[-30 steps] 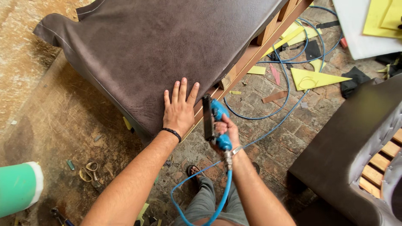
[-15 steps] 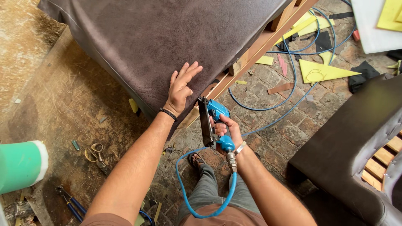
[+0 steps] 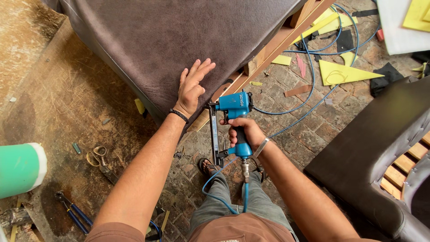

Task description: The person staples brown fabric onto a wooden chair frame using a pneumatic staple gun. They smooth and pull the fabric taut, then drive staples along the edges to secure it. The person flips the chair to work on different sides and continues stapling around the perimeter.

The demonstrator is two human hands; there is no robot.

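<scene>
My left hand (image 3: pixel 192 87) lies flat, fingers together, on the near edge of a dark brown leather-covered cushion panel (image 3: pixel 165 40) that rests on a wooden frame (image 3: pixel 268 56). My right hand (image 3: pixel 245 132) grips the handle of a blue pneumatic staple gun (image 3: pixel 233 116). The gun's nose sits by the panel's lower edge, just right of my left wrist. A blue air hose (image 3: pixel 224 197) runs down from the gun's handle between my knees.
Scissors (image 3: pixel 101 161) and blue-handled pliers (image 3: pixel 71 210) lie on the worn workbench (image 3: pixel 58 112) at left, beside a green foam roll (image 3: pixel 20 169). Another upholstered frame (image 3: pixel 380 152) stands at right. Yellow foam scraps (image 3: pixel 345 71) and hose loops litter the brick floor.
My left hand has shifted right along the panel edge and its fingers have closed together. The staple gun has risen closer to the panel's lower edge.
</scene>
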